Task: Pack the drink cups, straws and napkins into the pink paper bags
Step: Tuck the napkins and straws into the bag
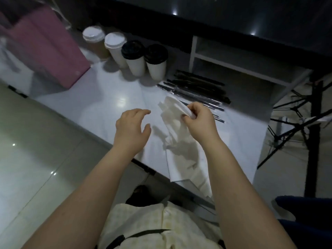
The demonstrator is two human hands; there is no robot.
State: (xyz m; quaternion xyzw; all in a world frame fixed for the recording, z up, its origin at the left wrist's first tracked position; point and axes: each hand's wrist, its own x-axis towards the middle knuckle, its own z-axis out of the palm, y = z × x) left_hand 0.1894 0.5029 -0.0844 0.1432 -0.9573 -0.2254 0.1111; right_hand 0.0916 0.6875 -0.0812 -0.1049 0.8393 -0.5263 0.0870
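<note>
Napkin pile [179,150]: It lay nearest on the white table [107,101], at 6 o'clock from the gripping hand. It was loosely heaped by the near edge, probably so that single sheets came away within easy reach.
Right hand [197,117]: The forearm reached in from 6 o'clock with the wrist bent inward. The thumb and curled fingers pinched one napkin [177,106] by its edge, raised above the pile, seemingly to peel it free of the rest.
Left hand [133,123]: It was at 9 o'clock from the right hand and apart from the napkins. It hovered palm-down over the table with its fingers relaxed and spread, gripping nothing, and was likely poised to steady or take the sheet.
Straws [197,90]: These were black and wrapped, and lay flat side by side just past the right hand at 12 o'clock.
Drink cups [133,56]: Four stood upright in a close row at 11 o'clock, two with white lids and two with black. None was packed yet.
Pink paper bags [45,47]: They were farthest off, at 10 o'clock, and well apart from both hands. They were too blurred to tell whether any stood open.
Stage: Packing looked barely begun, with the napkin being fetched first.
</note>
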